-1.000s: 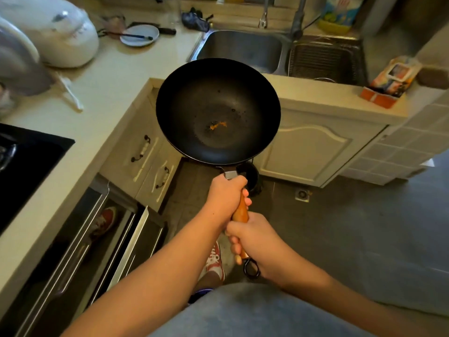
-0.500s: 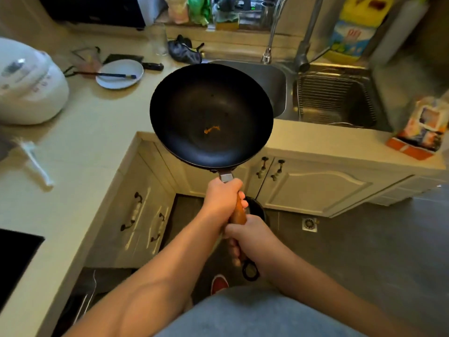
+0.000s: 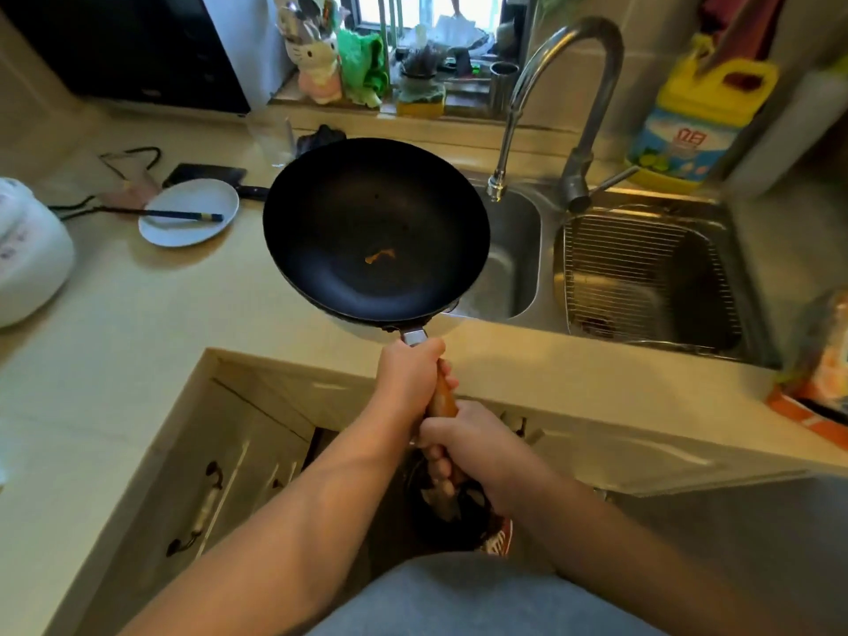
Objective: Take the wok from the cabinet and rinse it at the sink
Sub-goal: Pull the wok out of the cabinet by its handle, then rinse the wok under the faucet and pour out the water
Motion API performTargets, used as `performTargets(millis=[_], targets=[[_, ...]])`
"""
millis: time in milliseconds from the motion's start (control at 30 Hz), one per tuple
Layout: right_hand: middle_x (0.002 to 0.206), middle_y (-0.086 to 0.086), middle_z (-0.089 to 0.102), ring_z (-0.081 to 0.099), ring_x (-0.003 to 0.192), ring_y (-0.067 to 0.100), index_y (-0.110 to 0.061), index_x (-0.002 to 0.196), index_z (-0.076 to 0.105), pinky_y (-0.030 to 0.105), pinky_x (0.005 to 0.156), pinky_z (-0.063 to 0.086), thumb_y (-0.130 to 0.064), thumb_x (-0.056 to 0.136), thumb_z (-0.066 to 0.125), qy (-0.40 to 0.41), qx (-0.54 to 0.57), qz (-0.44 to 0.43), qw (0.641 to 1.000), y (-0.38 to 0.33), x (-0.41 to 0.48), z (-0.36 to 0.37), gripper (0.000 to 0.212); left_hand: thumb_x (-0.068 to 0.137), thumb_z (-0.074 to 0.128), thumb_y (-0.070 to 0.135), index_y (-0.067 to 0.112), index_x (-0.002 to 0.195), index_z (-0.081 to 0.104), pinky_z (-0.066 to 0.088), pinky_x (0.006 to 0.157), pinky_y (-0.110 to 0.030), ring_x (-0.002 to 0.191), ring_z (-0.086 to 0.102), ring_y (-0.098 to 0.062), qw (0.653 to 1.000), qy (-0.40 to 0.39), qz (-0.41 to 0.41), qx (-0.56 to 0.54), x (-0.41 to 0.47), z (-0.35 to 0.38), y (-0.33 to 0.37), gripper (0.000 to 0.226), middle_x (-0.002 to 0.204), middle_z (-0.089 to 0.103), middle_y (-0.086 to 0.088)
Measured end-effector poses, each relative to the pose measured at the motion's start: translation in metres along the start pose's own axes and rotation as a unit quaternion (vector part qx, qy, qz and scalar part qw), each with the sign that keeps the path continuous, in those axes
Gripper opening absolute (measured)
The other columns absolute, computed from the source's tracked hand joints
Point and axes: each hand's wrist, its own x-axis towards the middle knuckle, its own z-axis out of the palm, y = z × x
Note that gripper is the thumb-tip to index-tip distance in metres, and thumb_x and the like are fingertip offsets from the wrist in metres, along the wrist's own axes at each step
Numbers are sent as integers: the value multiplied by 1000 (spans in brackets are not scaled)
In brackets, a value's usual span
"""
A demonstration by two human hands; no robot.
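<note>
Both hands wrapped round the wok (image 3: 376, 227) handle, left hand (image 3: 408, 381) w/ the far grip, right hand (image 3: 477, 447) nearer. Wok's held over the counter (image 3: 137, 342) edge, just left of the sink (image 3: 514, 250).

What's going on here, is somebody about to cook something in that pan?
Not cooking yet, it seems. A person grips a black wok by its wooden handle with both hands, the left hand nearer the pan and the right hand behind it. They hold it in the air over the counter edge, beside the left sink basin and its faucet. A small orange scrap sits inside the wok. No water is running that I can see.
</note>
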Motion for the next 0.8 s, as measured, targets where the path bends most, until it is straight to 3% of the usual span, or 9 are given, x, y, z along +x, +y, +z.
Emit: performTargets(millis=[133, 233, 433, 600, 800], targets=[[48, 1, 49, 44, 39, 13, -12, 73, 54, 25, 39, 39, -8, 78, 57, -27, -3, 20, 999, -32, 31, -33, 8, 86, 55, 6, 6, 81, 55, 45, 42, -23, 37, 53, -14, 998, 47, -19, -29, 28, 27, 24, 5, 44, 54, 1], [45, -1, 48, 43, 37, 12, -13, 72, 52, 23, 38, 39, -8, 78, 56, -35, 0, 59, 998, -52, 54, -51, 9, 84, 52, 3, 6, 77, 54, 42, 38, -19, 35, 51, -13, 997, 71, -25, -29, 45, 42, 38, 8, 49, 53, -4], [46, -4, 49, 43, 36, 7, -14, 80, 51, 20, 33, 37, -2, 80, 52, -59, 81, 125, 987, -78, 76, -70, 12, 84, 53, 1, 6, 64, 54, 41, 38, -18, 33, 51, -14, 995, 89, -38, 7, 79, 59, 53, 20, 50, 52, -7], [48, -4, 48, 42, 36, 5, -14, 76, 52, 15, 31, 35, -3, 88, 49, -21, 165, 166, 972, -97, 87, -77, 17, 84, 50, 0, 4, 69, 52, 39, 33, -16, 27, 47, -13, 995, 59, -75, 9, 109, 72, 59, 16, 46, 49, -7], [48, -4, 48, 43, 34, 4, -14, 69, 54, 15, 30, 35, -6, 90, 49, 40, 259, 187, 947, -110, 112, -69, 23, 85, 46, -5, 5, 72, 46, 38, 34, -17, 29, 41, -14, 991, -34, -125, 34, 147, 76, 67, 17, 46, 44, -8]])
